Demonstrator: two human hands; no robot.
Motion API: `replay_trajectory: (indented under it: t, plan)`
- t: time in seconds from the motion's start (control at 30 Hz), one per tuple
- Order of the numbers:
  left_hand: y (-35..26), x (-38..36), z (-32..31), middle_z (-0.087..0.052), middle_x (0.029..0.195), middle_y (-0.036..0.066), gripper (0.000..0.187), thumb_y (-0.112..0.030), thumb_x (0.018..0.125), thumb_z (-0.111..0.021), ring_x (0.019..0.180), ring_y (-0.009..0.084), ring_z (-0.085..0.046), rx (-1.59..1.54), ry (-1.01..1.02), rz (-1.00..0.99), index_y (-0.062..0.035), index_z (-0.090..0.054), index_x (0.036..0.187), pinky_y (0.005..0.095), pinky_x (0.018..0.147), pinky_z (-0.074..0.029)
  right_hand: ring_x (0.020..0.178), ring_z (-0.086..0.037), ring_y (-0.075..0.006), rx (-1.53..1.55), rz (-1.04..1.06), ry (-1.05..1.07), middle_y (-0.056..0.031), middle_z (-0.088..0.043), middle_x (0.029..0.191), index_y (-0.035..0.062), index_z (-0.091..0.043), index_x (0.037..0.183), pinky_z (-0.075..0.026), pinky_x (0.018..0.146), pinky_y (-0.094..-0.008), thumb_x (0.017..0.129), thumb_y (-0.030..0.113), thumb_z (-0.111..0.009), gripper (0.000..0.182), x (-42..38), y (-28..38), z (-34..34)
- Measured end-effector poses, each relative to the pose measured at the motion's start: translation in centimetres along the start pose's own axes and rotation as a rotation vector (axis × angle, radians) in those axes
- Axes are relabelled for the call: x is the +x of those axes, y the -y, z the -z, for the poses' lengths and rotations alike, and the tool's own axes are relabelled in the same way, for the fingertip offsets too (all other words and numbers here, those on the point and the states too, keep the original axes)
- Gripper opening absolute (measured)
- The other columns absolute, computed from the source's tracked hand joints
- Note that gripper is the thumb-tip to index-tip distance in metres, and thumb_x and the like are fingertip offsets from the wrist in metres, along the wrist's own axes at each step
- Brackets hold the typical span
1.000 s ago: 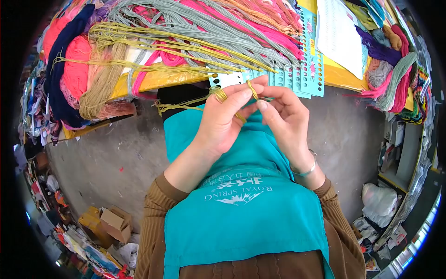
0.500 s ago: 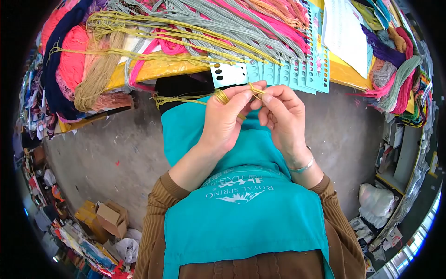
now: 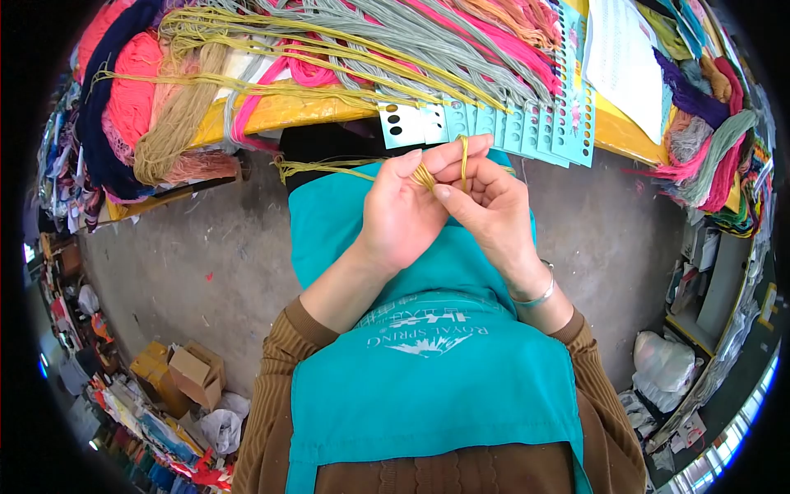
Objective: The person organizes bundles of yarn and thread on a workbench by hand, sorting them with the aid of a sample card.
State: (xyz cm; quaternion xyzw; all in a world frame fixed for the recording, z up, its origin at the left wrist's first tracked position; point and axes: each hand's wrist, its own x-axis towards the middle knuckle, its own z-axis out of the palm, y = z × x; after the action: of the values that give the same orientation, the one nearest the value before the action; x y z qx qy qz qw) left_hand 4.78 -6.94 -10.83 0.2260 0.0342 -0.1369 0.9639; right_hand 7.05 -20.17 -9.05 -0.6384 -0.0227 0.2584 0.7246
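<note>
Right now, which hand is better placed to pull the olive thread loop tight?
Probably the right hand: its fingers already pinch the upright olive thread loop. The left hand anchors the strand trailing leftward, so it looks better kept holding.

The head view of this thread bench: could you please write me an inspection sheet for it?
Surface: yellow-edged worktable, almost wholly covered.
Job's things: olive-yellow embroidery thread strand, pinched by both hands, its loose tail trailing toward the left.
Clutter: pink, grey and olive thread skeins; turquoise punched thread cards; white printed sheet.
Hands: left hand and right hand both closed on the strand, above a teal apron.
Cables: nothing seen.
Surroundings: grey concrete floor; brown cardboard boxes lower left; white plastic bag lower right.
</note>
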Motion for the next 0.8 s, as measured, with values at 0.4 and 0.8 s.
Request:
replay_trajectory:
  t: [0.4, 0.8]
  plan:
    - [0.79, 0.15, 0.27, -0.037, 0.148, 0.023, 0.070, -0.040, 0.095, -0.026, 0.141, 0.0319, -0.031, 0.103, 0.032, -0.053, 0.0094, -0.034, 0.143, 0.0432, 0.117, -0.021, 0.076, -0.058, -0.0037, -0.062, 0.018, -0.029, -0.0011, -0.065, 0.086, -0.0020, -0.064, 0.098, -0.047, 0.068, -0.0181, 0.088, -0.001, -0.063, 0.010, -0.13, -0.43, -0.07]
    - [0.79, 0.20, 0.32, -0.037, 0.149, 0.024, 0.072, -0.041, 0.092, -0.028, 0.141, 0.0325, -0.031, 0.096, 0.052, -0.062, 0.0102, -0.034, 0.143, 0.0435, 0.117, -0.022, 0.062, -0.043, 0.0017, 0.022, 0.069, -0.085, 0.0066, -0.054, 0.072, 0.0008, -0.061, 0.088, -0.033, 0.052, -0.0160, 0.087, 0.000, -0.063, 0.002, -0.14, -0.47, -0.64]
